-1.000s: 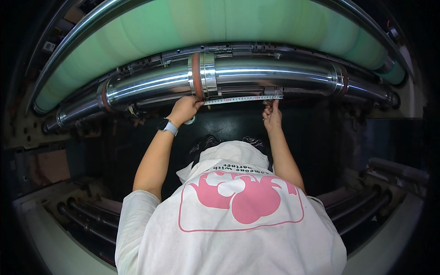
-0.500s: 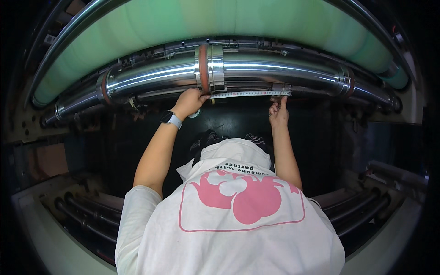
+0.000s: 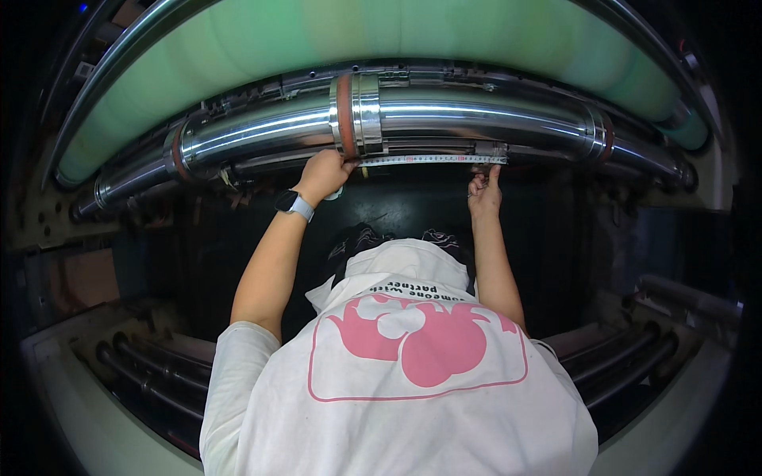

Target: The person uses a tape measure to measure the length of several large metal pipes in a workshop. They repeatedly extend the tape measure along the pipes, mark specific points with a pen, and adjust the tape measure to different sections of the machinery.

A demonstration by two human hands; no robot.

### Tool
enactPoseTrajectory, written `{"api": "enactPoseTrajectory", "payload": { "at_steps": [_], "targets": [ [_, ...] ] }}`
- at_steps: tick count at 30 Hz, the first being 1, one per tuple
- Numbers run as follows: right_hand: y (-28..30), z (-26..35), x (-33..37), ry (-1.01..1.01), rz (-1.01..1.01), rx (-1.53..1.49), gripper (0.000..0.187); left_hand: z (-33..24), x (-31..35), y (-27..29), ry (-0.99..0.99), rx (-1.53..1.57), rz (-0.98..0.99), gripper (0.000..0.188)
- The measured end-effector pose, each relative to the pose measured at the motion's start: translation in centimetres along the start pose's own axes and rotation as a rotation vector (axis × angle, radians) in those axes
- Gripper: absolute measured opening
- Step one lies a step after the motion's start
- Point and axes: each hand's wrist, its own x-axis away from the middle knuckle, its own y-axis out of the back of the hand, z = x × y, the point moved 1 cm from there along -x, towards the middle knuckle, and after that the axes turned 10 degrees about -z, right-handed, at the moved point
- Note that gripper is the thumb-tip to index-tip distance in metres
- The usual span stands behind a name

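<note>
Here, below the chrome roller, left hand pinches a tape measure; right hand — grip unclear — touches its end; slipping could slacken it.

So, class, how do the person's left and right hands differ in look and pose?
The left hand has a dark-faced watch at its wrist; the right hand has a bare wrist. The left hand shows its back, closed on the tape near the reddish ring; the right hand points its thumb up at the tape's right end, fingers curled. Both are at the tape.
</note>
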Motion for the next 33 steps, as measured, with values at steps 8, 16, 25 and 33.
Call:
{"api": "enactPoseTrajectory", "payload": {
  "at_steps": [8,16,25,33],
  "targets": [
    [1.0,0.2,-0.7,0.064,0.052,0.012,0.034,-0.9,-0.3,1.0,0.014,0.066,0.026,0.020],
    [0.7,1.2,-0.9,0.040,0.065,0.011,0.034,-1.1,-0.3,1.1,0.090,0.021,0.040,0.019],
    [0.2,1.5,-0.4,0.058,-0.015,0.067,0.041,-0.9,-0.3,0.4,0.111,-0.020,-0.014,0.020],
    [1.1,1.2,-1.3,0.094,0.026,0.099,0.044,-1.8,-0.3,0.9,0.139,-0.047,-0.017,0.019]
  ]
}}
